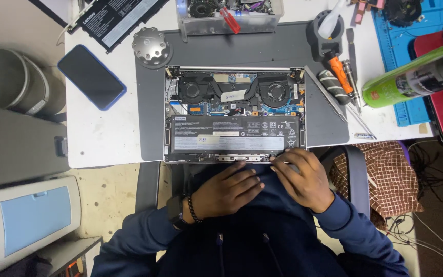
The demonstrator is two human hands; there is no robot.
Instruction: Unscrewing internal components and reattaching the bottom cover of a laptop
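Observation:
An opened laptop point(234, 114) lies bottom-up on a grey mat point(242, 48), showing its black battery, two fans and circuit boards. My left hand point(226, 190) rests at the laptop's near edge, fingers curled against the middle of the rim. My right hand point(303, 177) touches the near right corner of the laptop, fingertips pressed on the edge by the battery. Neither hand visibly holds a tool.
A dark phone point(91, 77) lies left on the white table, a round metal holder point(151, 46) beside the mat. A loose battery pack point(116, 19) and a clear parts bin point(229, 15) sit at the back. Screwdrivers point(340, 74), a green can point(416, 74) and a blue mat point(416, 31) are to the right.

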